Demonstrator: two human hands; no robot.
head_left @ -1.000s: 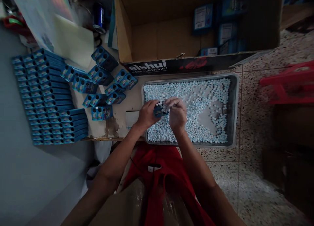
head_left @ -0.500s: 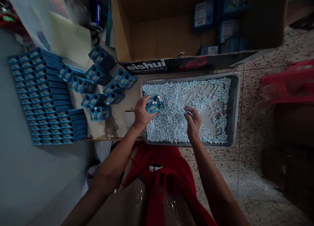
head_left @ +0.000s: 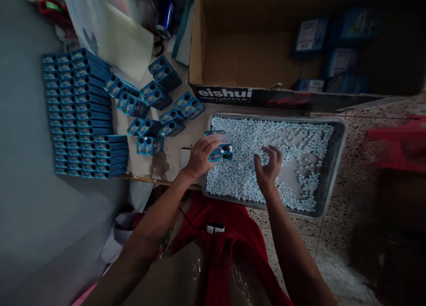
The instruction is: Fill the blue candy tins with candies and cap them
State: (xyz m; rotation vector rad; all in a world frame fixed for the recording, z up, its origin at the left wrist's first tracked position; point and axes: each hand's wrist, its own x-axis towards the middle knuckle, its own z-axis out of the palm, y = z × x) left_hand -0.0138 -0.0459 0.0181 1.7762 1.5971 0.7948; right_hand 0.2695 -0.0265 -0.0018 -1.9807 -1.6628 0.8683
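My left hand (head_left: 201,156) is wrapped round a pair of small blue boxes (head_left: 220,154) with round holes in their ends. A few white pellets lie at these holes, and the boxes are tilted so that a printed side shows. Under them is a metal tray (head_left: 336,164) spread with small pale blue and white pellets (head_left: 239,177). Over the middle of the tray hovers my right hand (head_left: 269,168), thumb and fingers apart, with nothing visible in it.
Left of the tray, several blue boxes (head_left: 153,145) lie loose on the table, beside a tall stack of them (head_left: 83,119). Behind the tray stands an open carton (head_left: 239,62) with blue boxes inside. A blue can (head_left: 165,17) and red stool (head_left: 399,144) are farther off.
The head view has shifted, moving the scene rightward. My left hand has tilted the blue boxes, showing their printed side. The fingers of my right hand have spread wider.
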